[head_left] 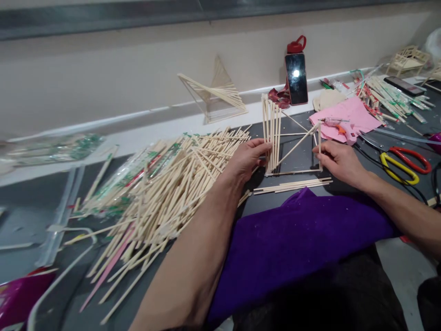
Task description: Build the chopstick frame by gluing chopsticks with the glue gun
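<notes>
A small frame of wooden sticks (296, 172) stands on the dark table, with a fan of upright sticks along its left side and a slanting stick across it. My left hand (250, 158) is closed on the upright sticks at the frame's left side. At the right side, my right hand (334, 158) pinches the upright corner stick between thumb and fingers. Several loose sticks (292, 185) lie flat just in front of the frame. To the left of my left hand spreads a big pile of wooden sticks (172, 197).
Scissors with red and yellow handles (399, 170) and a glue gun (344, 131) on pink paper (361, 115) lie right. A phone (296, 79) leans against a red-capped bottle (296, 44). A finished-looking stick model (213, 94) stands by the wall. Purple cloth (303, 230) covers the near edge.
</notes>
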A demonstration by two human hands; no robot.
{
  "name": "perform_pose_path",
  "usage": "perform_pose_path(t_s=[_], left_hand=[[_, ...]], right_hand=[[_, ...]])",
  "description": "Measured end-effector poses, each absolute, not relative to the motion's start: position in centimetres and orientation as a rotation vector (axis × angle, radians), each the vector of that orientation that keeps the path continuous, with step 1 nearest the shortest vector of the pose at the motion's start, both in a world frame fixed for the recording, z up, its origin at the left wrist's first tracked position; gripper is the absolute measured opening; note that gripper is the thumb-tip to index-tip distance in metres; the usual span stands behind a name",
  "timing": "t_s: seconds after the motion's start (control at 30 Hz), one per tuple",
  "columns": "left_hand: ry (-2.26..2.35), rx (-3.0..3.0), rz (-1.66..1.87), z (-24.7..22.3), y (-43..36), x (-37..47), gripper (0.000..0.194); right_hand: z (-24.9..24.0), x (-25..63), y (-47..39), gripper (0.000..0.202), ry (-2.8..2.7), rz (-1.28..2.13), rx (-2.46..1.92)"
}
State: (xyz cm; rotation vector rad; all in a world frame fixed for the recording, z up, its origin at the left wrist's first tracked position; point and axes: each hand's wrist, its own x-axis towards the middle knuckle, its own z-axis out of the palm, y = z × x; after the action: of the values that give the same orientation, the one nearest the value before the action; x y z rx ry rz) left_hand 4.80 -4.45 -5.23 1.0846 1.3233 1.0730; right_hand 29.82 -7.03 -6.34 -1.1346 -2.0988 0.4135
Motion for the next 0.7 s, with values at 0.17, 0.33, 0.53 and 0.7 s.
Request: perform_pose_path(t_s=[0.17, 0.33, 0.53, 0.7], left_hand=[[1.407, 1.219, 1.075, -4.7, -4.7, 4.8, 0.017], [1.404, 1.258, 1.084, -4.9, -4.5, 4.8, 0.014], [1.211, 1.026, 1.057, -5.4, -4.5, 5.5, 0.015], [1.106, 0.888, 1.097, -5.5, -4.3, 5.9, 0.007]], right_hand=[[-6.1, 30.4, -7.2, 0.012, -2.025, 0.416, -1.168], [-6.1, 30.6, -7.2, 0.015, -1.977, 0.491, -1.174], [-6.0, 30.7, -7.3, 0.013, -1.985, 0.564, -1.112], [-3.1, 31.0, -5.1, 0.018, -1.622, 0.645, -1.146]])
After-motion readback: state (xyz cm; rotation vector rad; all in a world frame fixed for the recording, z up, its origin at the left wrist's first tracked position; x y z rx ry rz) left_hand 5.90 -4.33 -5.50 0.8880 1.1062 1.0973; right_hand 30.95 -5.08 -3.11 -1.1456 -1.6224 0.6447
